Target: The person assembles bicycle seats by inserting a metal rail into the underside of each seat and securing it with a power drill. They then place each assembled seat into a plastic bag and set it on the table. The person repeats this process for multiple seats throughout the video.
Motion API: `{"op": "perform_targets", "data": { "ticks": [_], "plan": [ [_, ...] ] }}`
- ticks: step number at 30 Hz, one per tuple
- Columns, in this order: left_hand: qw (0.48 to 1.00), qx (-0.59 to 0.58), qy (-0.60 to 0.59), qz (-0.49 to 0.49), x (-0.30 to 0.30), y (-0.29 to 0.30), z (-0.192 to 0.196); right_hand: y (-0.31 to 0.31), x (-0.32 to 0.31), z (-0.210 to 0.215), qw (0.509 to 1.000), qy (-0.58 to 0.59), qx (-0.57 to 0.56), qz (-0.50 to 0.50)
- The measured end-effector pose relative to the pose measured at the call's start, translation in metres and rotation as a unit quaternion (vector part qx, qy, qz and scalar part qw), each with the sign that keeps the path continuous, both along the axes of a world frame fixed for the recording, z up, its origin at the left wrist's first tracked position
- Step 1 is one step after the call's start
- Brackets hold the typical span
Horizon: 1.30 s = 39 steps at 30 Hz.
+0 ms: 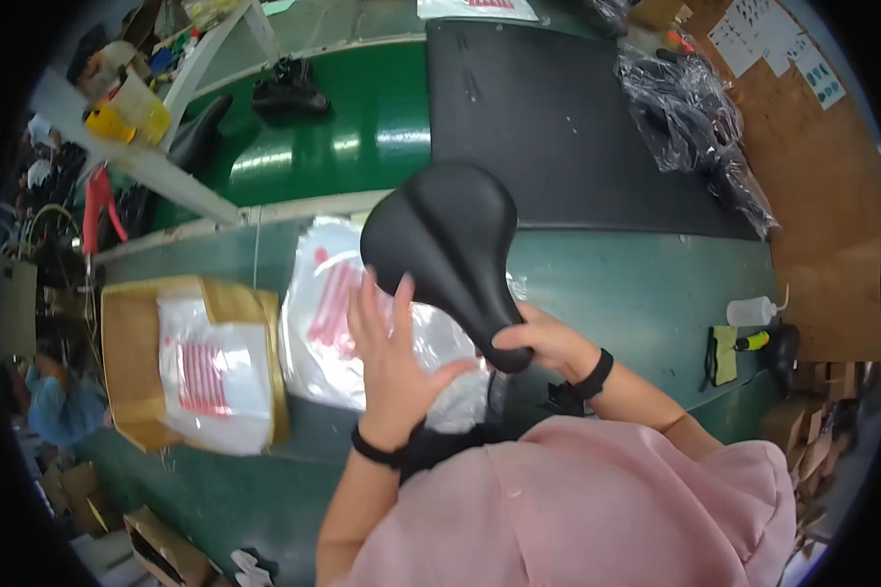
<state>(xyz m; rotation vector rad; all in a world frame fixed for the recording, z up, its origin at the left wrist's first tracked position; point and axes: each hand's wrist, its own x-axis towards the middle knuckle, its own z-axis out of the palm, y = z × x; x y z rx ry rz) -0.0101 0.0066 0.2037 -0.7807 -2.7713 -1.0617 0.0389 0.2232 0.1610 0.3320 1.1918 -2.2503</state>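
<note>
A black bicycle saddle (447,235) is held up in front of me, its wide end far and its narrow nose toward my body. My right hand (548,340) grips the nose, thumb on top and fingers underneath, partly hidden. Beside the saddle's left edge, my left hand (394,357) is spread with its fingers apart; whether a fingertip touches the saddle I cannot tell. Below them lies a stack of clear plastic bags (318,328) with red print. Both wrists wear black bands.
An open cardboard box (132,367) with printed bags stands at left. Across the green conveyor (362,147) is a black mat (558,127); plastic-wrapped saddles (690,117) lie at its right. A squeeze bottle (754,311) stands at right. Red-handled pliers (98,210) hang at left. Another person (117,64) is far left.
</note>
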Motion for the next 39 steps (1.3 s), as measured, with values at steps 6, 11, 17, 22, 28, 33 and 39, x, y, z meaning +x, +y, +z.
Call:
{"op": "perform_targets", "data": {
  "ticks": [6, 11, 17, 22, 28, 33, 39],
  "plan": [
    [0.974, 0.076, -0.18, -0.115, 0.018, 0.054, 0.012, 0.049, 0.141, 0.019, 0.99, 0.026, 0.132, 0.036],
    [0.998, 0.008, -0.043, 0.054, 0.032, 0.045, -0.086, 0.117, 0.195, 0.022, 0.834, 0.085, 0.543, 0.052],
    [0.981, -0.172, 0.001, 0.095, 0.112, 0.071, -0.135, 0.163, 0.217, -0.062, 0.554, 0.188, 0.807, -0.079],
    [0.983, -0.009, -0.158, 0.094, 0.075, 0.04, -0.168, 0.154, 0.216, -0.098, 0.666, 0.094, 0.74, -0.013],
    [0.923, 0.126, -0.349, 0.104, 0.054, 0.015, -0.155, 0.142, 0.194, -0.093, 0.883, 0.023, 0.466, -0.058],
    [0.872, 0.212, -0.431, 0.099, 0.053, 0.013, -0.139, 0.111, 0.167, -0.077, 0.979, -0.096, 0.064, -0.167],
    [0.876, 0.239, -0.415, 0.052, 0.056, 0.018, -0.138, 0.04, 0.104, -0.047, 0.986, 0.071, 0.097, -0.115]
  ]
}}
